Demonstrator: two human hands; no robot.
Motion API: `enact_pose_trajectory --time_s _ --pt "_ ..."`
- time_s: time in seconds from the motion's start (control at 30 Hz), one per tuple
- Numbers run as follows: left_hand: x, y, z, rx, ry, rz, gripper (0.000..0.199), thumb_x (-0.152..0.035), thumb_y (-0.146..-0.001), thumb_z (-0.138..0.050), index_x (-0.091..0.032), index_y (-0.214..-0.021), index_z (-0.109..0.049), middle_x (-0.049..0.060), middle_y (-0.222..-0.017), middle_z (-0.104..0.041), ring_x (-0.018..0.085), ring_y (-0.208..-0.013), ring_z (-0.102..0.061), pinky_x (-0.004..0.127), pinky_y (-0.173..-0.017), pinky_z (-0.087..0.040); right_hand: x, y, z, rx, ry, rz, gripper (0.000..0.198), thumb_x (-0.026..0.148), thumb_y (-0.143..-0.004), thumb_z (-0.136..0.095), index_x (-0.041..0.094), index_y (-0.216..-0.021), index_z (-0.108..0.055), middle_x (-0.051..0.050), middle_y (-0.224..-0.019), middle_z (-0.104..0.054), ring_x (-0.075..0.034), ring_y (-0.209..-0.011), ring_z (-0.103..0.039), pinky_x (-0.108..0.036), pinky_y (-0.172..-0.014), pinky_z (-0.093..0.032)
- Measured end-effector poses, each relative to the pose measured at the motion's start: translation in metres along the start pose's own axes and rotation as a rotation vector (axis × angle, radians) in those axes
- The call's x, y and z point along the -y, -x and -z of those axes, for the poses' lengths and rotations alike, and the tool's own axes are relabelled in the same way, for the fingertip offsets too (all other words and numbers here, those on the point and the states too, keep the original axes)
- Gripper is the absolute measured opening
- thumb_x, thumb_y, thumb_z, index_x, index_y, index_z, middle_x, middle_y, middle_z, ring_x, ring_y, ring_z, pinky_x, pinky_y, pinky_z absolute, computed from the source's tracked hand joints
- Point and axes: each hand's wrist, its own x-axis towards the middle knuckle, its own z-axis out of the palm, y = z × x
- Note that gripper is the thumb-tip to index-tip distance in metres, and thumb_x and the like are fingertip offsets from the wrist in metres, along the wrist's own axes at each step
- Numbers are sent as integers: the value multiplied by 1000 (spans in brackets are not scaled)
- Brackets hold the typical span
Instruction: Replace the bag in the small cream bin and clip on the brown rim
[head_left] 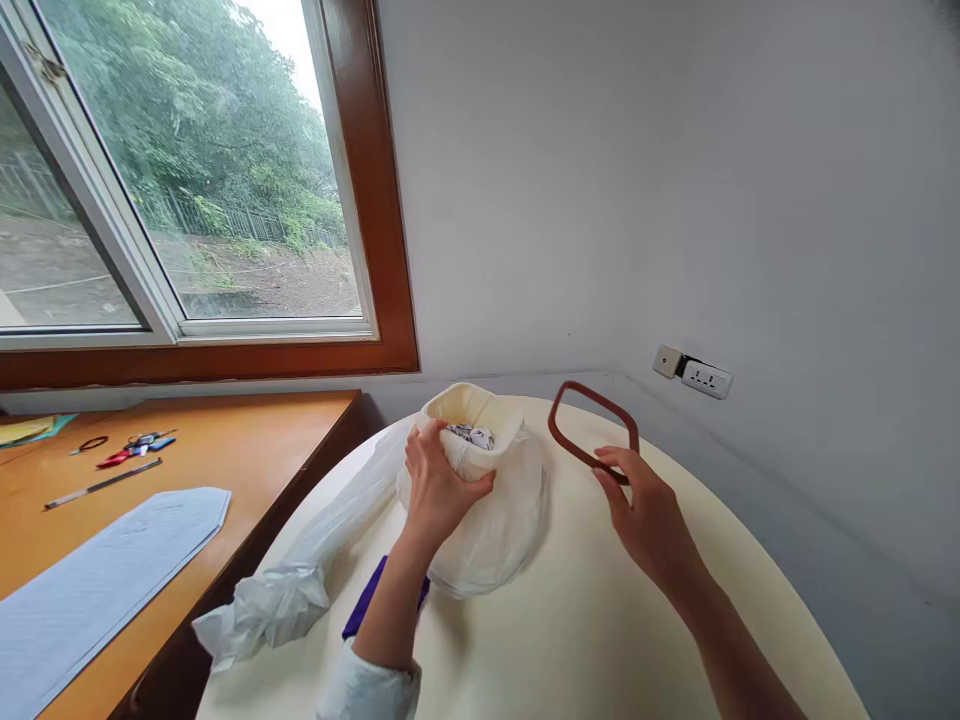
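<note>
A small cream trash bin [466,402] stands on the round table. A thin translucent plastic bag [499,545] hangs around its outside, and crumpled printed paper [480,437] lies inside. My left hand [441,485] grips the near left side of the rim, thumb and fingers spread along it, pressing on the bag there. To the right, my right hand [645,515] pinches a brown rectangular ring with rounded corners [598,398] by its lower corner. The ring is tilted above the table, apart from the bin. Part of the rim is hidden behind my left hand.
On the cream round table [585,640], a twisted length of plastic bag [292,590] trails left, and a purple item [367,598] lies partly under my left forearm. A wooden desk [277,440] holds papers [127,580], a pen [101,485] and keys [139,447]. Wall sockets [706,379] are behind.
</note>
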Motion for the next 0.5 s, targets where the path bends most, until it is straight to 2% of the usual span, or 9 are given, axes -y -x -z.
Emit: enact_pose_trajectory --time_s 0.17,0.27,0.37,0.5 --pt "-1 6 -6 -6 63 54 80 -30 -51 -73 -28 -114 -24 3 -112 -33 26 -110 -36 47 -95 -32 -70 56 29 182 183 -26 16 32 -87 -38 22 -88 -51 -9 -108 -57 -24 -99 -55 -41 -83 -45" --pt "-5 18 -14 5 69 89 81 -31 -51 -73 -27 -114 -23 3 -113 -33 26 -112 -36 47 -95 -31 -100 90 40 275 244 -58 19 32 -87 -36 23 -81 -52 -9 -111 -55 -24 -101 -55 -41 -82 -46" --pt "-11 33 -20 -6 56 140 81 -32 -51 -73 -26 -114 -22 4 -112 -34 26 -111 -37 47 -95 -32 -117 117 46 334 271 -135 21 32 -87 -34 22 -81 -52 -9 -117 -53 -24 -104 -54 -40 -82 -47" --pt "-18 54 -23 -30 13 173 81 -35 -52 -73 -25 -114 -22 4 -112 -34 26 -111 -37 48 -95 -32 -124 139 49 381 280 -198 23 32 -86 -34 21 -81 -54 -9 -120 -51 -24 -107 -53 -41 -86 -45"
